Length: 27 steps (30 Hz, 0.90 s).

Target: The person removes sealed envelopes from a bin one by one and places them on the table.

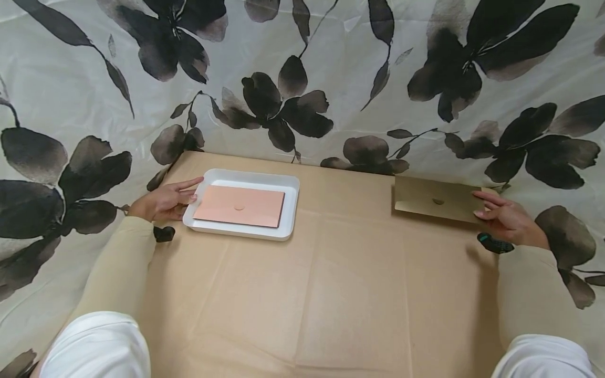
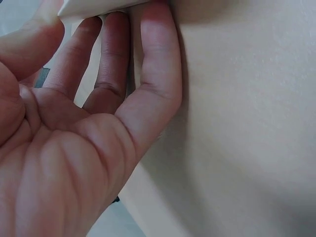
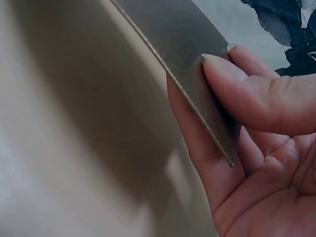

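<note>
A white tray (image 1: 246, 234) with a raised rim is at the left of the tan-covered table, and a pink envelope (image 1: 222, 202) with a small round seal lies inside it. My left hand (image 1: 165, 202) holds the tray's left side. The left wrist view has the thumb at the rim (image 2: 94, 8) and the other fingers under it. On the right, my right hand (image 1: 512, 220) pinches the right end of a gold-brown envelope (image 1: 420, 199), also with a round seal. In the right wrist view the thumb presses the envelope's face (image 3: 180, 54), with fingers behind it.
Creased tan covering (image 1: 350, 294) spreads over the table between and in front of the hands. A white sheet with dark flowers (image 1: 359, 100) hangs behind the table's far edge and continues down both sides. Dark bands (image 1: 493, 244) sit at both wrists.
</note>
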{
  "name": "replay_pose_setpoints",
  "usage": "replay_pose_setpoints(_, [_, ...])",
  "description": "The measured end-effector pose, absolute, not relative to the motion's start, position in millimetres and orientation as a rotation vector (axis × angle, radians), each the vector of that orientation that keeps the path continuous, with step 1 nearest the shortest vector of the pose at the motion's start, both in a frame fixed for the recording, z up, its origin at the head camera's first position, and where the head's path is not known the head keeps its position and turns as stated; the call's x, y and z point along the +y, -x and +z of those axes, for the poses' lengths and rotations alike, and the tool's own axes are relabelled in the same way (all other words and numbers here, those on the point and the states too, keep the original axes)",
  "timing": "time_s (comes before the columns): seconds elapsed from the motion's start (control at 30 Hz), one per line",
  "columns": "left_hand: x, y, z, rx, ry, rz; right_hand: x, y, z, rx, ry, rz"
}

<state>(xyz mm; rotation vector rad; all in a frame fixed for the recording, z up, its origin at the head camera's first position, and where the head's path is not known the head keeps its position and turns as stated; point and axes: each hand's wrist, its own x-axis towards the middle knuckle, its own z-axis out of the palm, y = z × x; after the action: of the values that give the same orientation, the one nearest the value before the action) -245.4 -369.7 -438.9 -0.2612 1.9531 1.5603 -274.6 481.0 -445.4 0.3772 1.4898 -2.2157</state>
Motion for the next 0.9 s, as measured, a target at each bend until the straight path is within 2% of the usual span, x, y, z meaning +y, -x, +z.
replay_pose_setpoints(0.9, [-371.8, 248.0, -440.8, 1.929, 0.275, 1.574, 509.4, 276.9, -448.8, 1.528, -0.333, -2.208])
